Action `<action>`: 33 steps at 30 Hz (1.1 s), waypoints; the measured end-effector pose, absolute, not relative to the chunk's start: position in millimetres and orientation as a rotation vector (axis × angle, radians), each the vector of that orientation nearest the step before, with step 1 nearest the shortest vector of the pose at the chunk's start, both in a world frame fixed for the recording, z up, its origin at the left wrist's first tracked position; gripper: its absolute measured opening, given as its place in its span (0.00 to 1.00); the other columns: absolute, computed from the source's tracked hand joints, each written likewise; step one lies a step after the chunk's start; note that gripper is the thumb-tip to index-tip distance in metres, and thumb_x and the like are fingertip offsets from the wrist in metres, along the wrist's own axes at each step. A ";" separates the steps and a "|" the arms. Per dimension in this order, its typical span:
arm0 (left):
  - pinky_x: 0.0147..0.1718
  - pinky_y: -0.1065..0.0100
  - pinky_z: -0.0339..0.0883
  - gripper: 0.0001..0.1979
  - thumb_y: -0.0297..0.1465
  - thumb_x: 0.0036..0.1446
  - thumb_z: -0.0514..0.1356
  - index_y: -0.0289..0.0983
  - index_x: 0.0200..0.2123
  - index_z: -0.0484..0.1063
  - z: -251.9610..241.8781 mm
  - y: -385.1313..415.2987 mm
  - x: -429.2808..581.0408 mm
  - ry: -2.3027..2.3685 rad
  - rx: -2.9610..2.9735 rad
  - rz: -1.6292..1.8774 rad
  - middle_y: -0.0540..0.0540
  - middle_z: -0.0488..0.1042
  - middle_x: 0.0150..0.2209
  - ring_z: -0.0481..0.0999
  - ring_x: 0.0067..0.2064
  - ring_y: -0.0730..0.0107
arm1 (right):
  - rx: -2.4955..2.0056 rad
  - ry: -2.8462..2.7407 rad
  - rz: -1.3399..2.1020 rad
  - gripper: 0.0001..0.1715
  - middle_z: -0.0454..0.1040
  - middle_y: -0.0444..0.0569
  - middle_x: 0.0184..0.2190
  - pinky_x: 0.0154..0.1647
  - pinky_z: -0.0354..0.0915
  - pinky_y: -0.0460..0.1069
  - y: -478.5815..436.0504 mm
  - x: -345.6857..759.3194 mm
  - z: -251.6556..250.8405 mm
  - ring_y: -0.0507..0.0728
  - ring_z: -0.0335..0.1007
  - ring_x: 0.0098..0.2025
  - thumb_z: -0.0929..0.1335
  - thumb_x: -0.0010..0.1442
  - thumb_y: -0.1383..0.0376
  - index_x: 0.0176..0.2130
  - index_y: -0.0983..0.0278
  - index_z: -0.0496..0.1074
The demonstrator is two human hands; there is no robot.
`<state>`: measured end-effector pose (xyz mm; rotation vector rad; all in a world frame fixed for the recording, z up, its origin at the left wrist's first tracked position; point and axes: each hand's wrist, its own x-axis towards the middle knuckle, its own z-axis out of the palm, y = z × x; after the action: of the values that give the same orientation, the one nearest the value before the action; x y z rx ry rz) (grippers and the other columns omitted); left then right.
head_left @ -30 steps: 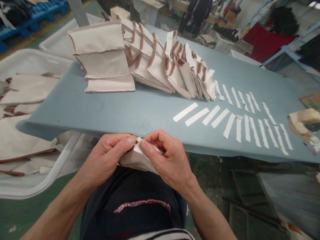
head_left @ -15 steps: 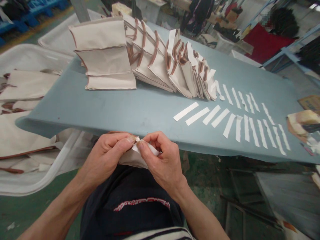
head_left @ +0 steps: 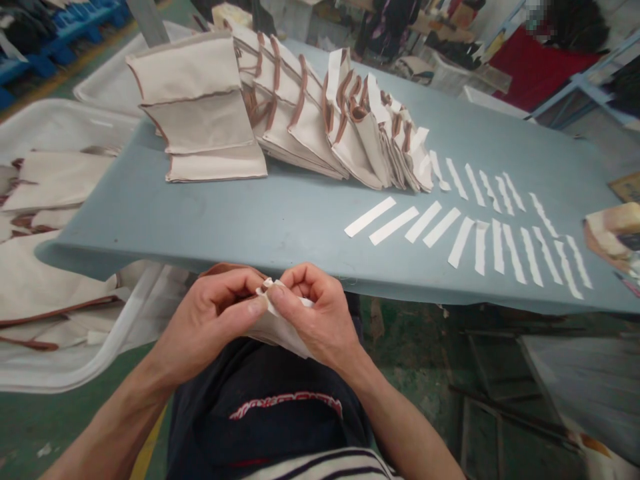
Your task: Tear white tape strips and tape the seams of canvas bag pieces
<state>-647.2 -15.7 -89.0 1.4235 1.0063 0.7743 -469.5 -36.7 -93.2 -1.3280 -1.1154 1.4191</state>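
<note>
A cream fabric piece (head_left: 280, 331) with a brown edge is held over my lap at the table's front edge. My left hand (head_left: 213, 313) pinches its edge between thumb and fingers. Close beside it, my right hand (head_left: 317, 310) grips the same piece, its thumb near a small white bit (head_left: 267, 284) at the top. Part of the fabric is hidden behind both hands. On the table lie overlapping cream bags with brown trim (head_left: 320, 137), and to their right are two rows of white strips (head_left: 441, 227).
The blue-green table (head_left: 225, 227) spans the view. White bins (head_left: 107, 353) with more cream bags stand at left. A yellowish block (head_left: 613, 227) sits at the table's right end. Beyond the table are a red cloth (head_left: 535, 70) and part of a person (head_left: 570, 27).
The view has shifted slightly. My left thumb has moved down and a little away from the white bit, while both hands keep hold of the fabric.
</note>
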 end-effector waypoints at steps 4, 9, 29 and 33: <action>0.31 0.72 0.65 0.08 0.31 0.58 0.63 0.38 0.28 0.79 -82.4 -19.9 -638.3 1.087 1.493 0.843 0.51 0.77 0.30 0.73 0.32 0.69 | -1.255 -1.052 1.454 0.20 0.65 0.36 0.20 0.23 0.50 0.44 -38.1 -469.5 -97.2 0.46 0.54 0.21 0.76 0.58 0.51 0.32 0.63 0.71; 0.30 0.71 0.64 0.09 0.28 0.53 0.58 0.39 0.24 0.76 -84.8 -27.1 -625.5 1.209 1.498 0.939 0.53 0.76 0.26 0.72 0.30 0.69 | -1.029 -0.850 1.705 0.26 0.63 0.35 0.20 0.23 0.48 0.44 -42.7 -468.6 -107.2 0.46 0.49 0.21 0.78 0.56 0.47 0.32 0.62 0.67; 0.27 0.69 0.57 0.07 0.30 0.51 0.55 0.38 0.24 0.70 -76.2 -6.3 -639.9 0.913 1.496 0.697 0.53 0.67 0.26 0.64 0.28 0.72 | -0.884 -1.026 1.736 0.25 0.64 0.35 0.22 0.25 0.57 0.44 -29.4 -455.1 -123.7 0.48 0.55 0.22 0.75 0.62 0.46 0.38 0.61 0.67; 0.26 0.69 0.59 0.09 0.31 0.53 0.53 0.38 0.25 0.71 -58.7 -2.5 -646.3 0.930 1.666 0.554 0.52 0.70 0.27 0.67 0.28 0.70 | -0.979 -1.274 1.270 0.18 0.78 0.44 0.32 0.43 0.72 0.50 -19.9 -437.1 -100.7 0.54 0.75 0.35 0.72 0.68 0.50 0.47 0.59 0.70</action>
<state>-646.3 -2.5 -58.7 1.6656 0.9303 0.5535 -437.1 -19.9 -100.7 -0.9792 -1.2742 1.2696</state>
